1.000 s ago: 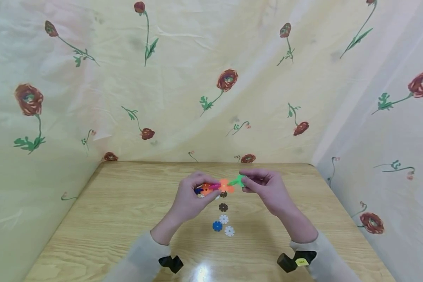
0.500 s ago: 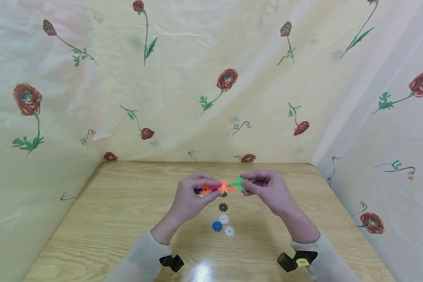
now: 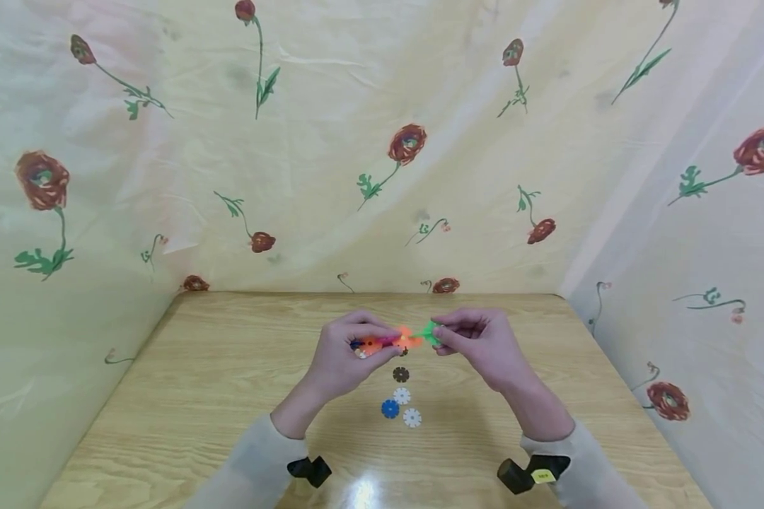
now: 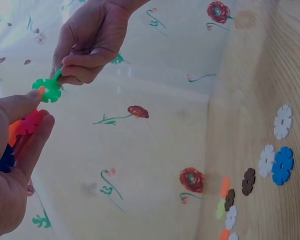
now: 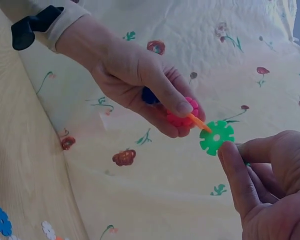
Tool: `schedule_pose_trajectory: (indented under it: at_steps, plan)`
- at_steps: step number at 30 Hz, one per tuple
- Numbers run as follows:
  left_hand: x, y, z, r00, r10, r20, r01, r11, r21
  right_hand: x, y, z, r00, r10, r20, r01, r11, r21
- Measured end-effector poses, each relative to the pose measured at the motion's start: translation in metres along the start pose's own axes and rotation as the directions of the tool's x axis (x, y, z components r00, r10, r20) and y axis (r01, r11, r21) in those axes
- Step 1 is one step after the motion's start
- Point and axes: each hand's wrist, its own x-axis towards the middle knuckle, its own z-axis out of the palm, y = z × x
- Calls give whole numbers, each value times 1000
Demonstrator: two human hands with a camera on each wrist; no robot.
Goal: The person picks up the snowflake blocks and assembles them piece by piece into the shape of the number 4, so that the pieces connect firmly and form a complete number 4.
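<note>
A chain of slotted snowflake discs spans the two hands above the table. My left hand [image 3: 346, 353] pinches it between thumb and fingers, round a pink disc [image 5: 181, 112]. A dark blue disc [image 4: 6, 159] and an orange disc [image 3: 371, 346] lie further back in that hand, partly covered. Beyond the pink one, another orange disc [image 3: 405, 338] meets a green disc [image 5: 216, 137] at its edge. My right hand [image 3: 482, 346] pinches green at the chain's right end with thumb and fingertips. In the left wrist view, a second green piece [image 4: 57, 75] shows edge-on at those fingertips.
Loose discs lie on the wooden table [image 3: 229, 396] below the hands: a blue disc [image 3: 390, 408], white discs [image 3: 412, 418] and a brown disc [image 3: 400, 375]. More orange, brown and yellow-green ones show in the left wrist view. A flowered cloth [image 3: 331, 177] surrounds the table.
The right hand has brought the green disc slightly down and left, closer against the orange disc. The left hand keeps its grip, nearly still. The head view has shifted a little.
</note>
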Motion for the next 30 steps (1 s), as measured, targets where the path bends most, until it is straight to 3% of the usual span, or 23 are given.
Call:
schedule_pose_trajectory:
  at_steps: [6,12,16,26,30]
  plan:
    - [1,0,2,1000,16,-21,-15,1000,16,1,-1,2,999,25,-28,-25,1000,-10]
    - [0,-2,4,1000,-1,-29,1,1000,7,3,0,1,998,55,-37,-57,997,-42]
    - [-1,-1,3,999,-28,-26,28,999,22,6,1,-3,999,34,-33,-35,999,-36]
    - [-3,5,-3,997,-76,-29,80,980,182,8,0,-6,998,37,-54,-39,998,-47]
    - [-5,6,-3,992,-121,-21,122,975,188,8,0,-5,999,22,-48,-24,999,-44]
